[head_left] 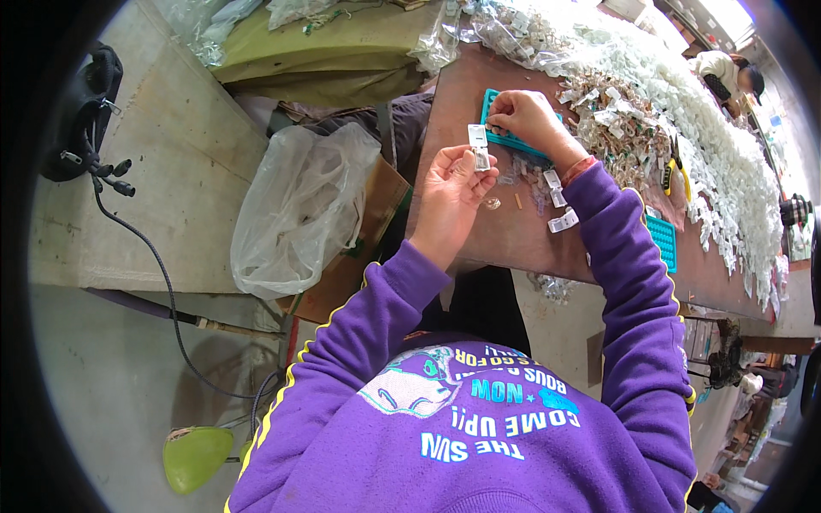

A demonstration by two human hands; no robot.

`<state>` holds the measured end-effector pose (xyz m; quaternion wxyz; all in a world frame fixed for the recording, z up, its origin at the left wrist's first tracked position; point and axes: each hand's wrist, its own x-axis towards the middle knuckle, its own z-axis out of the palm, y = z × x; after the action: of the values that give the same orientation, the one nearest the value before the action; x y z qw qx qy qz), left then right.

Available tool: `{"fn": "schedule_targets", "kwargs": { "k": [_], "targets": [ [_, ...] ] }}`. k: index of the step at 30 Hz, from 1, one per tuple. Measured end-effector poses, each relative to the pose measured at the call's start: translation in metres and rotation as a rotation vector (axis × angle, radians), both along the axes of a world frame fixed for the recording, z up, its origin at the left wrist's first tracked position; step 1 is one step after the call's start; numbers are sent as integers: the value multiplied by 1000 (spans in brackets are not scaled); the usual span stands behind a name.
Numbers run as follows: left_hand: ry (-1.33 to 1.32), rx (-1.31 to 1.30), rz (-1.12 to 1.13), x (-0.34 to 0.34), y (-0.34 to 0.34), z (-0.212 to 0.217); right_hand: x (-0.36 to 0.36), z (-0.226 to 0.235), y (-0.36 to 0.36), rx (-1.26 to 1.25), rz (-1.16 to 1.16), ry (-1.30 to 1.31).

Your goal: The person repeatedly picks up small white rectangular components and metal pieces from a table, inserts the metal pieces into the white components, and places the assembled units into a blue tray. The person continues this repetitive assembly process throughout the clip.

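My left hand [451,190] is raised over the near edge of the brown table [500,239] and pinches a small clear plastic clip [480,147] between fingers and thumb. My right hand [528,118] rests with curled fingers on a teal plastic tray [494,128], its fingertips closed on a tiny part that I cannot make out. Between the hands and my right sleeve lie a few loose clear clips [558,198] on the tabletop. Both forearms wear purple sleeves.
A long heap of white and clear plastic parts [684,120] runs along the table's far side. A second teal tray [662,239] and yellow-handled pliers [669,175] lie to the right. A clear plastic bag [299,205] hangs left of the table. Another person [727,75] sits far right.
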<state>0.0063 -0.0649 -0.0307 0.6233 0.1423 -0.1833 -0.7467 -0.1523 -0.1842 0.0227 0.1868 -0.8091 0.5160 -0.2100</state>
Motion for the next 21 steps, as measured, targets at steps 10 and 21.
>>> {"fn": "schedule_targets", "kwargs": {
  "k": [10,21],
  "targets": [
    [-47,-66,14,-3,-1,-2,6,45,93,-292,211,-151],
    [-108,-109,-4,-5,0,-4,20,36,116,-498,161,149]
  ]
}}
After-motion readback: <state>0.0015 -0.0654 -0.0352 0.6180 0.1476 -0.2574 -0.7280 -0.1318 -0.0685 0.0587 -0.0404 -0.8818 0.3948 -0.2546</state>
